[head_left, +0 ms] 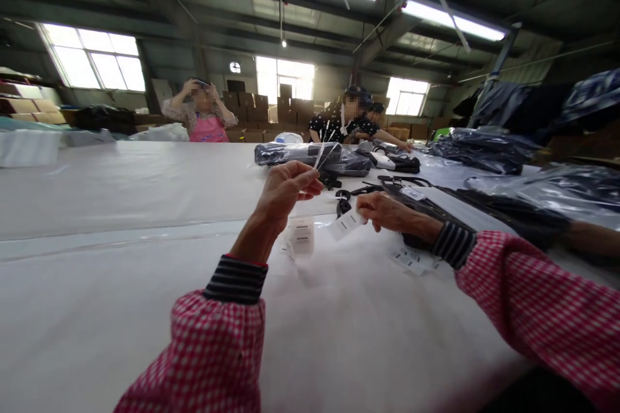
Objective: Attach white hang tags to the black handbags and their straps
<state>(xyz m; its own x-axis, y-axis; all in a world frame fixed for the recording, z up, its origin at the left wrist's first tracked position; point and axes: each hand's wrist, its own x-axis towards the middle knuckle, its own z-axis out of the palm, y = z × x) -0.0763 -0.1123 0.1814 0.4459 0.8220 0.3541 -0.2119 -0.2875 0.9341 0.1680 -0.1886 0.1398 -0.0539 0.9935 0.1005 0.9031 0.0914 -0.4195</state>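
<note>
My left hand (pixel 289 188) is raised over the white table, its fingertips pinching thin pale strips (pixel 321 150) that stick up and look like tag fasteners. Below it are white printed tags (pixel 301 236); whether they hang from the hand or lie on the table I cannot tell. Between thumb and fingers of my right hand (pixel 380 210) is a white printed tag (pixel 347 224), tilted down to the left. Black straps with a dark loop (pixel 343 202) lie just behind that tag. More printed tags (pixel 413 259) rest under my right wrist beside a dark garment (pixel 420 208).
Plastic-wrapped dark garments (pixel 310 158) lie at mid-table, with more bagged ones (pixel 477 148) piled at the right. Another person's forearm (pixel 593 237) reaches in at the right edge. Across the white table (pixel 121 193), a person in a pink apron (pixel 208 128) and others in dark clothes stand.
</note>
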